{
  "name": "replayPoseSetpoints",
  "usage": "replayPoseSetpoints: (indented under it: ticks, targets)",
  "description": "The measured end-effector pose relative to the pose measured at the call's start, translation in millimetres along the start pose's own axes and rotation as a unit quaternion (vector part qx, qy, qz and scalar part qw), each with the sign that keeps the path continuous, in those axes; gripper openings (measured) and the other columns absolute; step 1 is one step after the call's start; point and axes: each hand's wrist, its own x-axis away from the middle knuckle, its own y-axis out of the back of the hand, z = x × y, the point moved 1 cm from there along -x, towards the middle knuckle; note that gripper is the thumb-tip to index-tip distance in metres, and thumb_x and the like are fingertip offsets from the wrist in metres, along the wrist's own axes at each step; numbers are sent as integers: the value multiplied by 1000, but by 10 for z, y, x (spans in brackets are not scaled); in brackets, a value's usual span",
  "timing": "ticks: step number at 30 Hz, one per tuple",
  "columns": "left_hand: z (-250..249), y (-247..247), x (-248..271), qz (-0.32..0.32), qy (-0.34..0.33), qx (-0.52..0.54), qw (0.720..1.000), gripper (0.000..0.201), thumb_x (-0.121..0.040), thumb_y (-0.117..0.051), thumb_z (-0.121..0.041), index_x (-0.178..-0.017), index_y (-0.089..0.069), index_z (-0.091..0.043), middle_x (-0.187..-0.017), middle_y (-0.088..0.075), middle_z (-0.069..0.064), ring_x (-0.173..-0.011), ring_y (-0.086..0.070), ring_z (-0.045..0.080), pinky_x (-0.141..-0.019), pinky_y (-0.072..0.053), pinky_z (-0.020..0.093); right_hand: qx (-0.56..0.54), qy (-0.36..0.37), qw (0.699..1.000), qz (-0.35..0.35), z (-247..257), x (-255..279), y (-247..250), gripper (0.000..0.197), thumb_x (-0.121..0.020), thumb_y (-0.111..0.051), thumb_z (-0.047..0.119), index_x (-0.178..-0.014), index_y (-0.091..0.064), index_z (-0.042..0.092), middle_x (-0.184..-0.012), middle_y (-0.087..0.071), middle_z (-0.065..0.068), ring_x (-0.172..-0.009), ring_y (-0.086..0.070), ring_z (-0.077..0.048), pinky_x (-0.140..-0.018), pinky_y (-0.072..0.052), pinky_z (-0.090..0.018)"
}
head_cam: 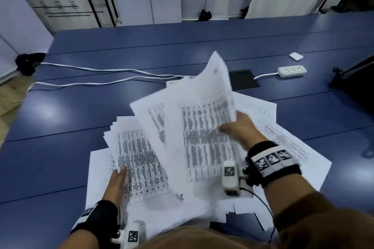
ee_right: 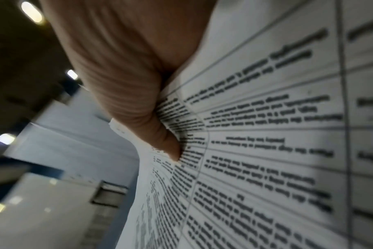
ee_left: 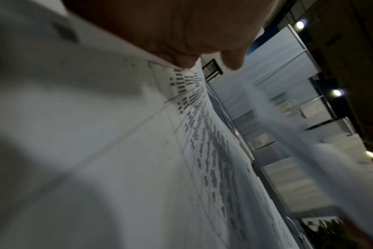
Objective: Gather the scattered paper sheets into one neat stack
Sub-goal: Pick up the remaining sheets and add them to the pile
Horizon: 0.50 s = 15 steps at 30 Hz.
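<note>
Printed white paper sheets lie scattered over the blue table (head_cam: 60, 127). My right hand (head_cam: 238, 125) grips a bundle of sheets (head_cam: 202, 107) by its right edge, thumb on top, and holds it tilted up above the pile. In the right wrist view the thumb (ee_right: 138, 101) pinches these printed sheets (ee_right: 266, 134). My left hand (head_cam: 118, 178) rests flat with straight fingers on a rough stack (head_cam: 139, 157) at the left. The left wrist view shows the left hand's fingertips (ee_left: 181, 57) touching that top sheet (ee_left: 138, 151). More loose sheets (head_cam: 283, 137) spread out to the right under my right arm.
A white power strip (head_cam: 292, 70) with its cord, a black flat pad (head_cam: 243, 80) and a small white item (head_cam: 296, 56) lie behind the papers. White cables (head_cam: 101, 70) run across the table's left. A dark bag (head_cam: 356, 83) sits at the right edge.
</note>
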Motion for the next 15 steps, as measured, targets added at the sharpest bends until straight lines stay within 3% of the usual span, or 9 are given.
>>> replayPoseSetpoints:
  ticks: [2,3,5,7,9,11,12,14,15]
  targets:
    - [-67,-33,16,4,-6,-4,1000,92,-80,-39,-77,-153,-17,-24,-160,-15,-3,-146,-15,21,-116,-14,48,32,-59,996,53,-166,15,-338,75,-73,-74,-2,-140,-40,0,-132,-55,-15,-106,-59,-26,-89,-48,-32]
    - [-89,-45,11,5,-12,-1,1000,103,-71,-42,-83,-153,-18,-24,-159,-17,-4,-146,-17,19,-116,-15,48,43,-79,993,75,-241,38,-494,77,-75,-73,-2,-142,-35,-1,-139,-48,-15,-116,-54,-30,-94,-46,-33]
    - [-118,-71,-9,-3,-25,-21,999,111,-69,-52,-81,-153,-17,-18,-158,-20,-1,-145,-20,19,-116,-18,45,63,-107,986,114,-372,79,-749,82,-79,-72,0,-147,-26,1,-148,-38,-15,-132,-44,-35,-106,-42,-40]
    - [-105,-102,-33,-9,-49,-79,996,88,-85,-62,-52,-148,-23,-6,-153,-32,9,-139,-32,23,-112,-26,40,76,-131,975,162,-474,129,-922,91,-83,-72,9,-152,-13,4,-156,-25,-18,-139,-33,-36,-111,-36,-45]
    - [-83,-103,-60,-32,-70,-152,985,59,-88,-67,-21,-134,-37,1,-140,-46,15,-127,-43,24,-103,-32,33,92,-134,966,200,-535,157,-987,102,-83,-75,29,-153,-4,9,-160,-14,-15,-144,-25,-35,-113,-32,-47]
    - [-39,-64,-89,-42,-64,-192,978,43,-89,-64,-11,-124,-41,1,-135,-49,19,-127,-44,31,-102,-33,34,96,-117,971,186,-557,144,-965,103,-81,-72,46,-153,-7,10,-160,-15,-15,-144,-25,-35,-112,-30,-48]
    - [-32,-46,-90,-40,-56,-199,978,39,-90,-62,-10,-123,-41,-1,-136,-47,19,-129,-42,32,-103,-33,36,84,-107,978,159,-555,109,-930,94,-83,-69,50,-150,-17,8,-157,-23,-16,-139,-34,-34,-109,-35,-47]
    - [-15,-12,-113,-34,-49,-189,980,43,-92,-60,-10,-128,-38,-2,-140,-45,17,-131,-40,31,-105,-31,36,52,-89,990,101,-553,28,-838,59,-88,-61,51,-124,-43,8,-134,-49,-20,-107,-54,-25,-88,-46,-37]
    - [-17,-7,-117,-31,-52,-182,981,50,-92,-61,-13,-134,-35,-3,-142,-44,15,-131,-41,30,-106,-31,36,50,-82,992,80,-571,-15,-795,47,-91,-58,48,-112,-47,7,-119,-54,-20,-96,-55,-23,-81,-45,-34]
